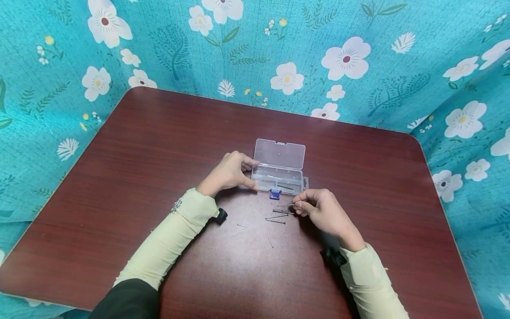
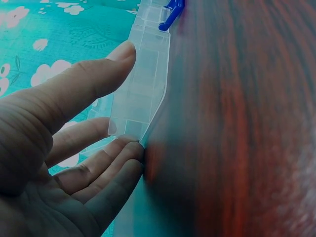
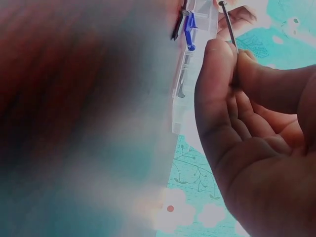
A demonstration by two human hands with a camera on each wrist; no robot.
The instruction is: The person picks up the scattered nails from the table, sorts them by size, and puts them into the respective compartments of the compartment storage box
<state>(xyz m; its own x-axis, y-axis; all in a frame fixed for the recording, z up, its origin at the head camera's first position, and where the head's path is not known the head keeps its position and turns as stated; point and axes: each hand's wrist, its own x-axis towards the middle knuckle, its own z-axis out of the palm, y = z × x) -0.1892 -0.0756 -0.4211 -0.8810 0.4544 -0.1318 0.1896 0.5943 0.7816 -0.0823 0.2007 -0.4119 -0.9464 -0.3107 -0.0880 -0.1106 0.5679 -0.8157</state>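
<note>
A clear plastic box [image 1: 288,180] with compartments stands on the table, its lid [image 1: 279,154] raised at the back and its blue latch [image 1: 275,194] hanging at the front. My left hand [image 1: 229,173] holds the box's left end, thumb at the front corner and fingers at the end and behind. Between thumb and forefinger my right hand [image 1: 322,210] pinches a nail [image 3: 228,22], just off the front right of the box. Several nails [image 1: 276,221] lie on the table beneath and beside that hand. Some metal pieces [image 1: 286,187] show inside the front right compartment.
Two small thin nails lie apart on the brown table [image 1: 191,133], one [image 1: 241,225] nearer the left wrist and another [image 1: 271,243] closer to the front. A flowered blue curtain [image 1: 255,53] hangs along the table's back and sides.
</note>
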